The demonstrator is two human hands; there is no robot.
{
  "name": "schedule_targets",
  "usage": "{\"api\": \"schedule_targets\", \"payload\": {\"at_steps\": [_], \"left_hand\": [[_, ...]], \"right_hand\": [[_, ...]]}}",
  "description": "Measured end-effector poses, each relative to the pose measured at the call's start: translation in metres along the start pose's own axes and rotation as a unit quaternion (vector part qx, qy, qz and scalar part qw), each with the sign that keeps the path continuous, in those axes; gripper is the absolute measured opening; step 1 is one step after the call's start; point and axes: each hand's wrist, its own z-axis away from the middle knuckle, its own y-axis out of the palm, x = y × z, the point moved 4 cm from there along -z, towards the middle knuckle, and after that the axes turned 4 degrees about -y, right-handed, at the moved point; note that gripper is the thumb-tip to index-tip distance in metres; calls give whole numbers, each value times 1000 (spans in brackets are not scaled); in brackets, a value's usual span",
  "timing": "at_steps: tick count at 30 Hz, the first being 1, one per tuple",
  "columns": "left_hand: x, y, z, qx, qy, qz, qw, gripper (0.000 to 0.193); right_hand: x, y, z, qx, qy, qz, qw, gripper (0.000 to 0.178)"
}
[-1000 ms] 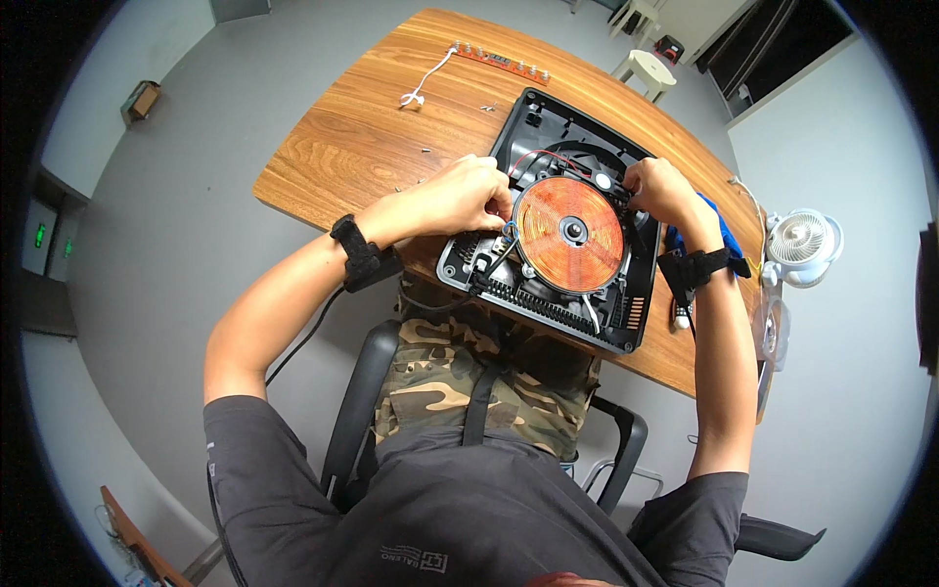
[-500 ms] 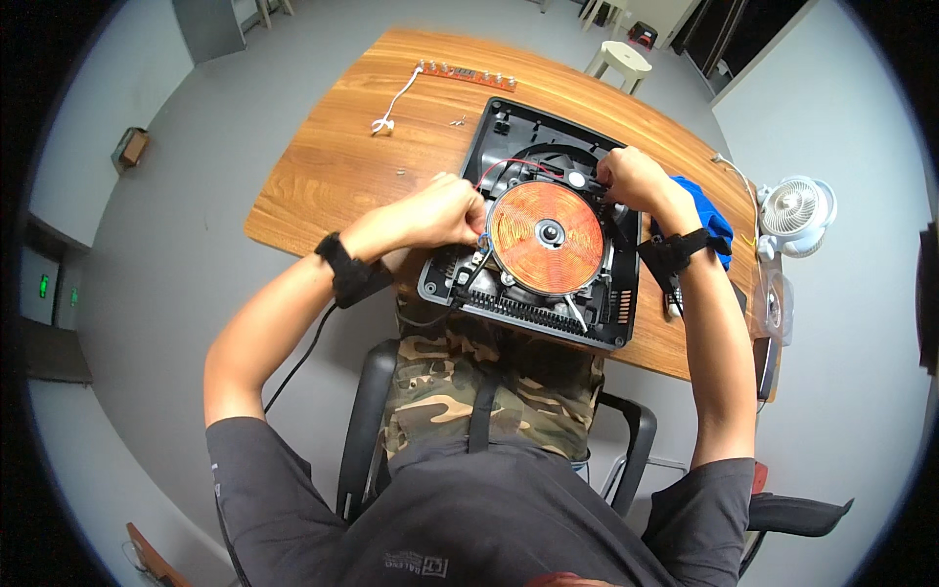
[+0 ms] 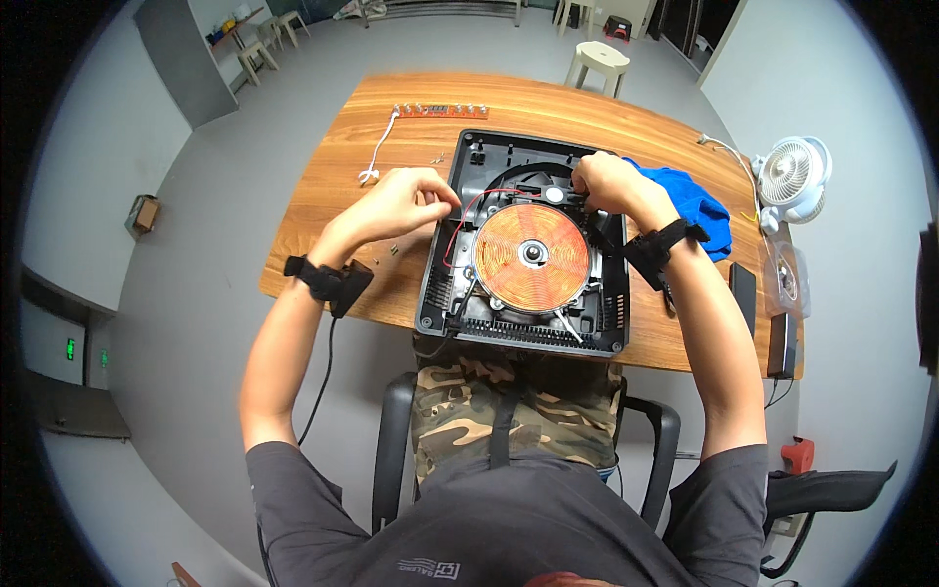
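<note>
A black plastic housing [image 3: 452, 315] of an induction cooker lies open on the wooden table in front of me. Inside it sits a round copper coil [image 3: 509, 277] with a small dark centre. My left hand [image 3: 411, 203] hovers at the housing's left wall, fingers loosely bent and thumb apart; I see nothing in it. A thin red wire [image 3: 468, 220] loops past its fingertips. Over the far right part of the housing, behind the coil, my right hand [image 3: 611, 183] has its fingers closed. Whatever they grip is hidden. Beside them is a white round piece [image 3: 554, 196].
An orange circuit strip [image 3: 440, 112] with a white cable lies at the far left of the table [image 3: 333, 205]. Small screws [image 3: 394, 249] lie near my left forearm. At right are a blue cloth [image 3: 690, 201], a black box [image 3: 742, 293] and a white fan [image 3: 794, 181].
My left hand has moved away from the coil's left edge, outward and farther from me, its fingers loosening. My right hand stays at the far right part. The view has shifted.
</note>
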Motion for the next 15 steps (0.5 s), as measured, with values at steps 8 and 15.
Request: {"api": "schedule_targets", "payload": {"at_steps": [8,15], "left_hand": [[12,25,-35,-54,-40,-100,993,19],[12,30,-43,-48,-65,-178,981,22]], "right_hand": [[-1,2,0,-24,-5,10,1000,29],[-1,5,0,-48,-5,15,999,18]]}}
